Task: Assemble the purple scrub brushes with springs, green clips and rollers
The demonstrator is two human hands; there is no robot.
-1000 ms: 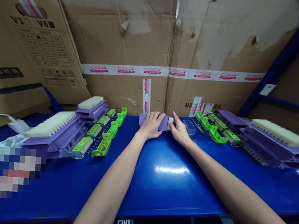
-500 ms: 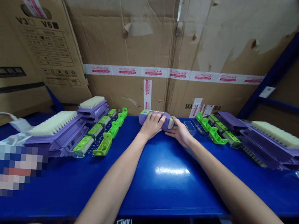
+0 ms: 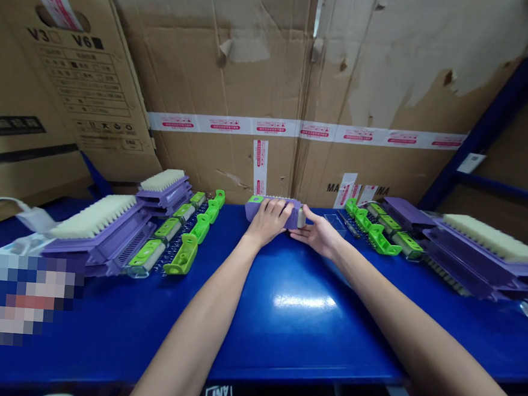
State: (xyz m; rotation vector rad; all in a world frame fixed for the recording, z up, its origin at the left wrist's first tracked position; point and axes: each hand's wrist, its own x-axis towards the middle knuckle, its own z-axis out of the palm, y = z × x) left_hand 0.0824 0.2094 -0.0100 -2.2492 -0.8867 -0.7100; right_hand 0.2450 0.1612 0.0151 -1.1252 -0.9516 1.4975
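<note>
A purple plastic housing [image 3: 294, 218] with a green piece at its left end and a pale toothed strip along its top lies at the back middle of the table. My left hand [image 3: 268, 219] grips it from above, fingers curled over its front. At its right end is a small grey end piece [image 3: 301, 217]. My right hand [image 3: 318, 232] is beside that end, thumb raised close to the end piece and fingers stretched out toward the lower edge. Whether those fingertips touch the housing I cannot tell. Just right of this hand stands a small clear box [image 3: 336, 223].
Purple housings with cream bristle blocks [image 3: 95, 216] stand at left, others [image 3: 491, 238] at right. Bright green brackets [image 3: 183, 254] and green-topped grey blocks [image 3: 146, 255] line their inner sides. Cardboard [image 3: 236, 81] walls the back of the blue table [image 3: 299, 339].
My right hand has shifted slightly, its thumb drawn up and off the grey end piece's top. My left hand and the purple housing stay in place.
</note>
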